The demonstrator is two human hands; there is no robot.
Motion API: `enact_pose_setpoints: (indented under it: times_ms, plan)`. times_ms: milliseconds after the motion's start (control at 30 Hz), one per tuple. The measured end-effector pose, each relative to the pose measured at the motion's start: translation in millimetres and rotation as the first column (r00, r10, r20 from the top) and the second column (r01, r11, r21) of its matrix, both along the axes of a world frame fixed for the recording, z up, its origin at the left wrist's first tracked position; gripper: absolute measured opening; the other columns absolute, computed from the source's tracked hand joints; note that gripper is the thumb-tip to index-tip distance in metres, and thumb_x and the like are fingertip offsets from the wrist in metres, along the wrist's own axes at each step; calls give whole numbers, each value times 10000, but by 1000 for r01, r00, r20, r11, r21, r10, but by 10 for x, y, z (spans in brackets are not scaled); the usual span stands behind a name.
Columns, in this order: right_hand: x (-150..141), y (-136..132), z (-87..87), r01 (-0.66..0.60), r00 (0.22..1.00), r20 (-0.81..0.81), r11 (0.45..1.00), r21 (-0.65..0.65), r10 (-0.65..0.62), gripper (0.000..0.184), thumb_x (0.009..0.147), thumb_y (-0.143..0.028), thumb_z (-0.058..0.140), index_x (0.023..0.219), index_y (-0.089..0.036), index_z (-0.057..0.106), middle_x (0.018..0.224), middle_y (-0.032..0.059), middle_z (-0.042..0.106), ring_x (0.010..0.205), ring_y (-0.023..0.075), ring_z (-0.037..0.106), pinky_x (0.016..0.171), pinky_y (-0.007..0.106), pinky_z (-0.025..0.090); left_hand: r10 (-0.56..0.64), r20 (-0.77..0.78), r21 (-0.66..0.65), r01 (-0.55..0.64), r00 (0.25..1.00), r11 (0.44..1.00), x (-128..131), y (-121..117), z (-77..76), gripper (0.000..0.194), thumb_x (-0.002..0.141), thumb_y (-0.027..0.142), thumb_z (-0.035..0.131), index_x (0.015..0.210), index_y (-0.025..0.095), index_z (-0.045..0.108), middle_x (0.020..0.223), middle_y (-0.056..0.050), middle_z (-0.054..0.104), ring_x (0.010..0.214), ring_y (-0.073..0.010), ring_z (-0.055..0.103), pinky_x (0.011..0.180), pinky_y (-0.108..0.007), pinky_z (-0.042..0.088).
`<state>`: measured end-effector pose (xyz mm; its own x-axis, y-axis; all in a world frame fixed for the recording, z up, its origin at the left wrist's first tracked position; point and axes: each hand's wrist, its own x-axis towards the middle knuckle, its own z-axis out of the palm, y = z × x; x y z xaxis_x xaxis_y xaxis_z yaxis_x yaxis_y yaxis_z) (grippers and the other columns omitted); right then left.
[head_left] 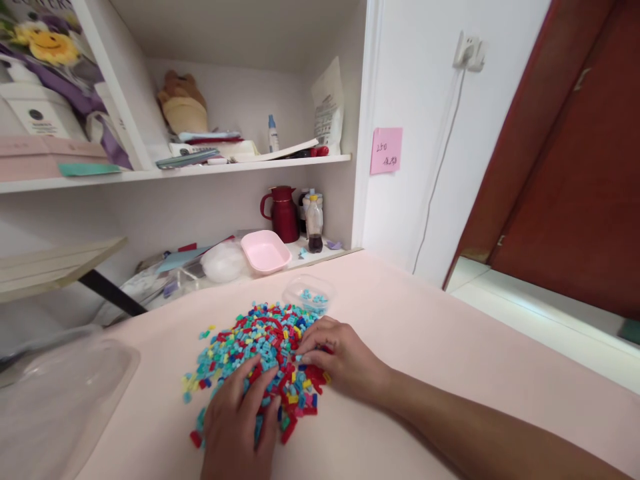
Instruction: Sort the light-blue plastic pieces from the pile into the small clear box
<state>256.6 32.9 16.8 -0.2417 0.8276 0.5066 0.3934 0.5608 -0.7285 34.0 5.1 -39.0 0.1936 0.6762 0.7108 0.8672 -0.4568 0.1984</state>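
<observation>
A heap of small plastic building blocks [250, 347], mostly light blue and red with some yellow, green and dark blue, is spread over the pale pink tabletop [425, 333]. My left hand [243, 413] rests on the near side of the heap with its fingers spread apart. At the right side of the heap, my right hand [337, 350] has thumb and fingertips drawn together on what looks like a small light-blue block; the fingers partly hide it. Just behind the heap stands a clear plastic box [327, 288] with several light-blue blocks inside.
Toward the back are a pink tray [267, 252], a dark red jug [285, 215] and a bottle with dark liquid [315, 227]. A translucent plastic lid or tray [75, 407] lies at the left. A laden shelf [280, 164] overhangs the back.
</observation>
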Motion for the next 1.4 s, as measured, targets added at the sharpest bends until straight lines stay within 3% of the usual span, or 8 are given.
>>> enact_pose_setpoints:
  times_ms: [267, 500, 700, 800, 933, 1100, 1233, 1400]
  plan:
    - [-28, -22, 6, -37, 999, -23, 999, -33, 37, 90, 820, -170, 706, 804, -235, 766, 842, 22, 733, 854, 176, 663, 834, 320, 495, -84, 14, 38, 83, 996, 996, 1, -31, 162, 281, 855, 378, 540, 1085, 358, 702, 1173, -34, 681, 1048, -246, 651, 859, -413, 535]
    - [12, 31, -42, -9, 999, -36, 1000, -19, 8, 129, 831, -153, 657, 805, -240, 749, 869, 26, 724, 872, 186, 638, 825, 330, 489, -17, 216, -160, 52, 976, 986, -28, -90, 256, 320, 926, 353, 414, 1116, 323, 669, 1198, -34, 658, 1138, -224, 593, 961, -413, 469]
    - [-10, 17, -95, 82, 994, -68, 992, -96, -89, 121, 798, -174, 638, 764, -222, 744, 870, 45, 708, 883, 213, 635, 838, 353, 497, 101, 405, -122, -56, 909, 991, -75, -20, 306, 342, 922, 375, 365, 1079, 272, 651, 1167, -49, 645, 1147, -244, 565, 1012, -439, 400]
    - [-52, -21, -3, 78, 988, -111, 972, -223, -105, 98, 776, -248, 658, 752, -197, 738, 852, 51, 695, 830, 211, 636, 769, 335, 501, 175, 522, -198, -81, 835, 977, -105, 29, 311, 384, 896, 422, 341, 1024, 240, 654, 1112, -69, 653, 1115, -259, 570, 1007, -450, 401]
    - [-44, 115, 312, 85, 963, -210, 933, -351, -167, 206, 729, -369, 704, 776, -169, 726, 769, 32, 693, 733, 186, 608, 702, 311, 473, 278, 616, -323, -85, 737, 942, -178, 83, 312, 426, 838, 471, 340, 970, 215, 654, 1053, -96, 649, 1064, -286, 572, 967, -469, 421]
    - [173, 513, 569, 351, 909, -203, 931, -97, -364, 200, 759, -376, 668, 797, -186, 721, 877, 54, 719, 850, 223, 616, 827, 372, 451, 303, 659, -365, -59, 688, 929, -211, 121, 309, 424, 802, 488, 352, 943, 223, 651, 1045, -94, 648, 1066, -289, 569, 965, -459, 416]
    - [333, 665, 388, 500, 866, -103, 849, 172, -490, 147, 807, -324, 638, 811, -215, 736, 981, 79, 694, 995, 262, 584, 925, 428, 413, 317, 659, -388, -52, 682, 920, -202, 120, 291, 409, 812, 476, 343, 931, 244, 658, 1045, -75, 653, 1072, -281, 572, 960, -447, 414]
    - [347, 695, 91, 534, 835, 19, 817, 218, -550, 174, 864, -268, 590, 885, -247, 761, 1116, 92, 649, 1071, 271, 555, 959, 464, 408, 321, 628, -406, -54, 709, 912, -199, 115, 284, 390, 824, 454, 353, 948, 252, 663, 1064, -58, 650, 1066, -270, 578, 952, -424, 420]
